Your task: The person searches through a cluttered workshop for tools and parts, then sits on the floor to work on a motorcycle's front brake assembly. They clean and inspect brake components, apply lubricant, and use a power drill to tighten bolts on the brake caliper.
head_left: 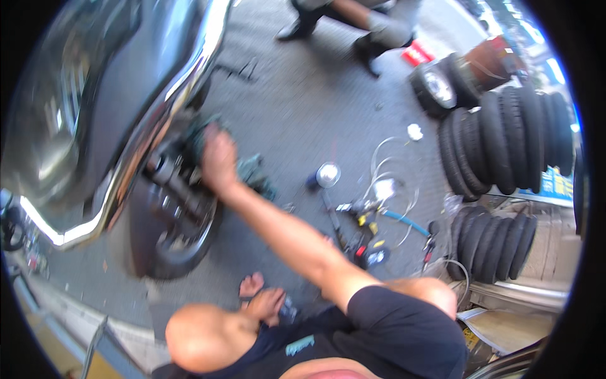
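My right arm stretches across to a scooter (pixel 113 126), and my right hand (pixel 219 161) is closed on a dark green cloth (pixel 252 174). Motion blurs the fingers. They press the cloth close beside the fork and the wheel (pixel 167 243), where part of the cloth hangs down. Low in the view, my left hand (pixel 266 304) rests near my bent knee (pixel 202 335). Its fingers are blurred, and I cannot see whether they hold anything. Bare toes (pixel 251 284) show just beyond it.
On the ground to the right lie a round tin (pixel 328 175), power tools (pixel 366 221), a blue air hose (pixel 407 220) and thin pale tubing. Tyres (pixel 505 139) stand stacked along the right side. Another person's legs (pixel 360 19) are at the top.
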`<act>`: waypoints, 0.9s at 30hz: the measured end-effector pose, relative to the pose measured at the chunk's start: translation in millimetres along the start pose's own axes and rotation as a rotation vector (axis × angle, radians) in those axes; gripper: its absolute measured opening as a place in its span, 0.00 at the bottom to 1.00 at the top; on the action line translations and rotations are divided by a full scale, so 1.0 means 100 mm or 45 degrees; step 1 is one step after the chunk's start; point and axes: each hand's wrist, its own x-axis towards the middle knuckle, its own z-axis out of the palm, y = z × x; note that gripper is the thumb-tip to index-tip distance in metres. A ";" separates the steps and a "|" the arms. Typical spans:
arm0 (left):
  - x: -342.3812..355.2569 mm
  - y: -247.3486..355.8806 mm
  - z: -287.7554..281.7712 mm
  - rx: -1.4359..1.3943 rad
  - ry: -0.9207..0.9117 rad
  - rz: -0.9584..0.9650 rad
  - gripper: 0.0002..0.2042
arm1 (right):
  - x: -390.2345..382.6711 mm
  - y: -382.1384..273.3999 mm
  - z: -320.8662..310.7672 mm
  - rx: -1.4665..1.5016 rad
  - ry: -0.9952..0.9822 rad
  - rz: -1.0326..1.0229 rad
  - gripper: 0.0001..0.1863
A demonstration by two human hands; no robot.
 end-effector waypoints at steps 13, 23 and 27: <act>-0.13 0.20 -0.18 -0.115 0.081 -0.081 0.07 | 0.02 -0.53 -0.30 0.648 -0.096 -0.014 0.30; -0.10 0.11 -0.18 -0.094 0.038 -0.148 0.08 | 0.23 -0.19 -0.46 1.302 -0.077 0.810 0.30; -0.14 0.12 -0.16 -0.098 0.086 -0.134 0.08 | 0.18 -0.43 -0.48 0.909 -0.380 0.399 0.27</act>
